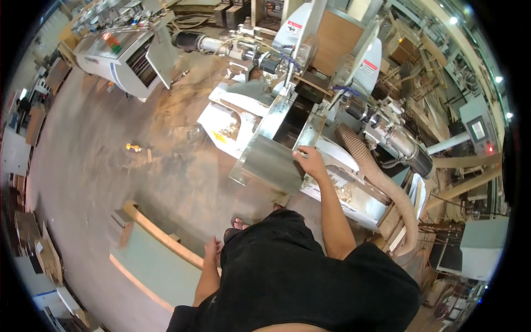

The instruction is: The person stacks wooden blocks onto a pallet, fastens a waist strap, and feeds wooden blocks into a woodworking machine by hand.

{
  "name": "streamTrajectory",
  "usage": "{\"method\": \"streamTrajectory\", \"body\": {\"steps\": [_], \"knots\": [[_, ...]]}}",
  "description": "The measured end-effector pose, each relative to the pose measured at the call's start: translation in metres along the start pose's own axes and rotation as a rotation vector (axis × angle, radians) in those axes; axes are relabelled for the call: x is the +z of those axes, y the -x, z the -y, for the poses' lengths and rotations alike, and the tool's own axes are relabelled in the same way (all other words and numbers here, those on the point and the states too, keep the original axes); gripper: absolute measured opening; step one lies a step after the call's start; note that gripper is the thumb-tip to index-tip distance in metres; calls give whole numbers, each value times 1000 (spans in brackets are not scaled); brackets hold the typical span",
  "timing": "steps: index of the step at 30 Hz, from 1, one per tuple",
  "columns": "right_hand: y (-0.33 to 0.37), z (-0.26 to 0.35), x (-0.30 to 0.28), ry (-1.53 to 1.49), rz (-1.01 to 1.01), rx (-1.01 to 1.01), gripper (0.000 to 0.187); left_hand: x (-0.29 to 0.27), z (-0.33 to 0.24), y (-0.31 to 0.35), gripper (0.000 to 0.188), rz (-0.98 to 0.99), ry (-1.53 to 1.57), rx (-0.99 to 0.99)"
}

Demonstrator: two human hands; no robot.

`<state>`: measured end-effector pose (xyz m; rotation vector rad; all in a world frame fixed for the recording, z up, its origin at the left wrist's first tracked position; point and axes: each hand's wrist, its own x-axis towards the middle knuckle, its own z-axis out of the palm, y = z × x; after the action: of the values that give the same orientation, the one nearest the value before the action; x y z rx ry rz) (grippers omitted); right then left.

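Observation:
My right hand [311, 162] is at the upper right corner of a grey metal plate [266, 162] on the front of a woodworking machine. Its fingers are bent over the plate's edge, and the fingertips are partly hidden. Beyond the plate, a dark slot [296, 119] runs between two metal rails. A brown wooden panel [334, 44] stands upright between the machine's white guards. Hanging low at my left side, my left hand [212, 247] is empty with its fingers loosely apart. It is nearest to a wooden-edged, pale green panel [160, 257].
A ribbed hose [365, 160] curves down the machine's right side near a control screen [478, 130]. Motors [221, 47] jut out to the left. A yellow tool [133, 148] lies on the dusty floor. Another white machine [119, 61] stands at the far left.

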<state>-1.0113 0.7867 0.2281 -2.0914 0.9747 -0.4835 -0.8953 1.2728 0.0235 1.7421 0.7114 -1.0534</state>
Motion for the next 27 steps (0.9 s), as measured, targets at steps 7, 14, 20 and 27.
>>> {"method": "streamTrajectory", "body": {"steps": [7,14,20,27], "knots": [[-5,4,7,-20,146,44,42,13,-22,-2,45,37,47,21],[-8,5,4,-17,165,42,42,16,14,-17,47,32,55,25],[-13,-3,0,-56,162,89,41,22,15,1,49,-48,85,52],[-25,-18,-2,-144,152,45,37,18,5,2,50,-23,94,-31]]}}
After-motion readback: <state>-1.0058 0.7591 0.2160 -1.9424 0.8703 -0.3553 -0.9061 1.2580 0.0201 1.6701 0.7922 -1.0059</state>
